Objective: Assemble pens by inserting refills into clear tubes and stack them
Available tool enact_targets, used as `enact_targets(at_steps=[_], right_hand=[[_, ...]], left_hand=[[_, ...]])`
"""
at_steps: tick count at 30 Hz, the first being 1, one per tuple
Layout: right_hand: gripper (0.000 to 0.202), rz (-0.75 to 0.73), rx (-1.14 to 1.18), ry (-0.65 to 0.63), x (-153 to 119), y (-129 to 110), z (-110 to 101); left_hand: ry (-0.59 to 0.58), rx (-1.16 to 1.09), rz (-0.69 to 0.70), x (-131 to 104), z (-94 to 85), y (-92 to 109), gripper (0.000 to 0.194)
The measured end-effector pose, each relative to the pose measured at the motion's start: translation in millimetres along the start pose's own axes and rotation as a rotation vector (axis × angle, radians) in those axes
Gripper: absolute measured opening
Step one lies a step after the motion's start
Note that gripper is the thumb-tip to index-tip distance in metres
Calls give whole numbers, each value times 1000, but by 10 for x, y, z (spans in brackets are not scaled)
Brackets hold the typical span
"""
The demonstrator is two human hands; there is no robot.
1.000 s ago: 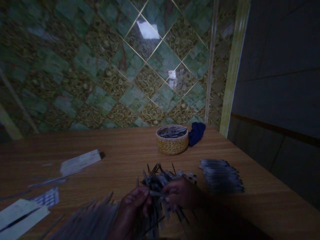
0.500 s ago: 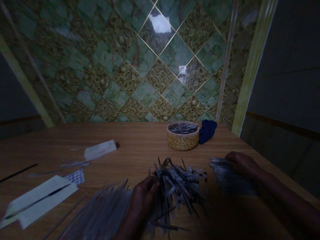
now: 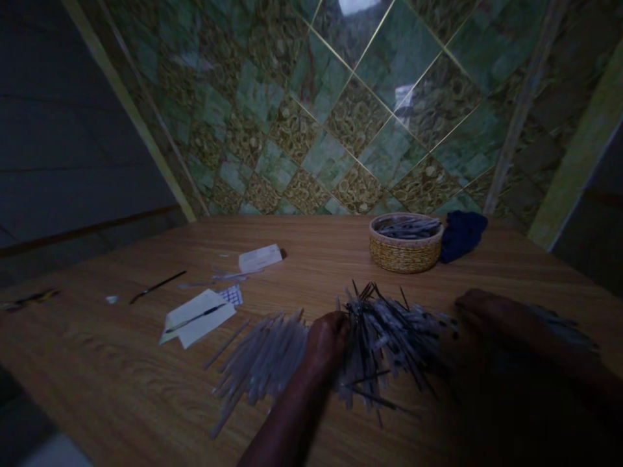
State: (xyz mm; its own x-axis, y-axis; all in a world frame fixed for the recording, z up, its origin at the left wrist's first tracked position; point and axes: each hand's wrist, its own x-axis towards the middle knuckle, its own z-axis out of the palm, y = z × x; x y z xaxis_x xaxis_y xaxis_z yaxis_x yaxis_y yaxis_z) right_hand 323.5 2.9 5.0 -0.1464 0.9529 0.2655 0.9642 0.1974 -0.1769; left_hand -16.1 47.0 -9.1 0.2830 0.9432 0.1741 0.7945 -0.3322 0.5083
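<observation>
Head view: my left hand (image 3: 329, 332) curls at the left edge of a loose heap of pen parts (image 3: 389, 324), beside clear tubes (image 3: 265, 360) laid roughly parallel, probably for easy picking. My right hand (image 3: 491, 314) is between the heap and a partly hidden row of pens (image 3: 567, 324), likely set apart for order. I cannot tell whether either of the 2 holds anything.

The worktop (image 3: 126, 379) has a wood-grain surface. At its rear right lies a crumpled dark blue cloth (image 3: 462, 235). A white box (image 3: 259, 259) rests left of centre. Nearer the front are pale paper (image 3: 202, 312) and, touching its far right edge, a blue-and-white checked card (image 3: 232, 295). A small white scrap (image 3: 111, 299) lies further left. Behind stands a wall (image 3: 311, 84) of green and brown diamond tiles.
</observation>
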Motion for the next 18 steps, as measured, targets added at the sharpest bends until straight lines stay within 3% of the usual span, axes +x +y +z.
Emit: enact_targets(at_steps=[4, 7, 11, 18], right_hand=[[24, -248, 103, -146, 177, -766, 172], [19, -339, 89, -146, 291, -1127, 309], [17, -416, 74, -95, 344, -1315, 500], [16, -563, 45, 53, 233, -1364, 747]], left_hand=[[-68, 128, 27, -20, 7, 56, 14], [-89, 157, 17, -32, 7, 69, 16], [-87, 182, -15, -43, -47, 94, 19], [-153, 258, 4, -53, -118, 129, 20]])
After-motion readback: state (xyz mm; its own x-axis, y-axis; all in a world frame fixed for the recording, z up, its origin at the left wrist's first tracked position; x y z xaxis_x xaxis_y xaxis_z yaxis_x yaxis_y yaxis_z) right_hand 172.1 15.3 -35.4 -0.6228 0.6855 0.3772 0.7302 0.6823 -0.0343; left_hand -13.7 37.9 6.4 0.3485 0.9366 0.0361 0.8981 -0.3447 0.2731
